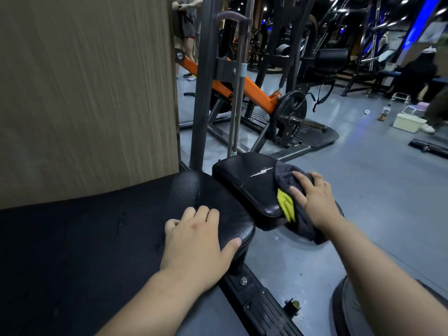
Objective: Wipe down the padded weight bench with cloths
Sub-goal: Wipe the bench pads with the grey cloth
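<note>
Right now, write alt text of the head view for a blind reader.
A person's right hand presses grey and yellow cloths onto a small black seat pad. The left hand rests on the larger bench pad beside it; gym machines stand behind.

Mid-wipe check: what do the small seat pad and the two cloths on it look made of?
Seat pad: black vinyl or leatherette, probably; glossy, grained skin with a pale split. Grey cloth and yellow cloth: likely microfibre or terry; matte, fuzzy pile.
</note>
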Action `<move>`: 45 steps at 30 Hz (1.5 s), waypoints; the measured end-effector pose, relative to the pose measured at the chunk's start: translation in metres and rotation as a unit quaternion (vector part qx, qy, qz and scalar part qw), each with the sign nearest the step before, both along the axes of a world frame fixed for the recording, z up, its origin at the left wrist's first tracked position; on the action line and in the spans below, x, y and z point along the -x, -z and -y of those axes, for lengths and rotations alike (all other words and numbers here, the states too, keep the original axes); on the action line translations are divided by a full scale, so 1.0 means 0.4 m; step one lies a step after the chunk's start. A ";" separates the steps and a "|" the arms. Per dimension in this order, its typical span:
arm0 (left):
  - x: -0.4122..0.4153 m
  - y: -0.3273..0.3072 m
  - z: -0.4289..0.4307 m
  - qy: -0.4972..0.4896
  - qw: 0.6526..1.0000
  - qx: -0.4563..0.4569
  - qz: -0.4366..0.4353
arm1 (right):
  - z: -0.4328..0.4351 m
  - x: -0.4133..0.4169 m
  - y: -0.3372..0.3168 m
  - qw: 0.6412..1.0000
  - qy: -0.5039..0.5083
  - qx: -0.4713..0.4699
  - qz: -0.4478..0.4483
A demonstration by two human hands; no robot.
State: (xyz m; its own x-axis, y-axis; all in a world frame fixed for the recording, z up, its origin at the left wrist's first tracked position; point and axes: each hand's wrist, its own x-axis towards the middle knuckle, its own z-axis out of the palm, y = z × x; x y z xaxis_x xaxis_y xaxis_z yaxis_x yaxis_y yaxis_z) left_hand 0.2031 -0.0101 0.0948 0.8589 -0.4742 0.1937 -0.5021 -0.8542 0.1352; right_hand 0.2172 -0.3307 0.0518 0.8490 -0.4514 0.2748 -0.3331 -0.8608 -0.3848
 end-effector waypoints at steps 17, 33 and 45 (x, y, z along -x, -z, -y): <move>-0.007 0.006 0.011 -0.006 1.000 -0.012 0.006 | -0.064 -0.235 -0.142 0.959 0.003 0.129 -0.254; -0.009 0.008 -0.045 0.041 0.997 0.065 -0.024 | -0.386 -0.252 -0.100 0.923 -0.226 0.245 -0.192; 0.033 -0.060 -0.355 -0.016 0.997 0.069 -0.018 | -0.549 -0.156 -0.122 0.926 -0.247 0.206 -0.197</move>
State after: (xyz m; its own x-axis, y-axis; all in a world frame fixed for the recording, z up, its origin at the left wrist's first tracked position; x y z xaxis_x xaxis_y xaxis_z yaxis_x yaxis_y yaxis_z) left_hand 0.1899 0.1319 0.1189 0.8809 -0.4165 0.2249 -0.4670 -0.8419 0.2704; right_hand 0.2797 -0.1112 0.1006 0.9949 0.0936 -0.0376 0.0963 -0.9924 0.0771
